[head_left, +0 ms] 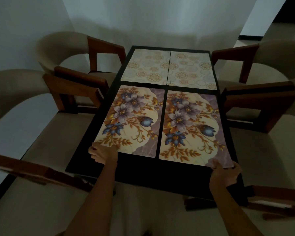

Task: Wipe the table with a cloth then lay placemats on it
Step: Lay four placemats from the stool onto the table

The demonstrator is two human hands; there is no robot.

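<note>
my left fingers (96, 153) pinch the near corner of the left floral placemat (129, 121), my right fingers (218, 165) pinch the right floral placemat (191, 126); both lie on the dark desk (143, 171), two paler mats (169, 67) beyond

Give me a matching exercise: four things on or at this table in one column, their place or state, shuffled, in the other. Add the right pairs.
Things
1. left hand
2. right hand
3. mandala placemats
4. table

Places or states
A. side by side at the far end
B. grips the near right corner of the right floral placemat
C. dark, bare strip along the near edge
D. at the near left corner of the left floral placemat

Pairs: 1-D, 2-B, 3-A, 4-C
</note>
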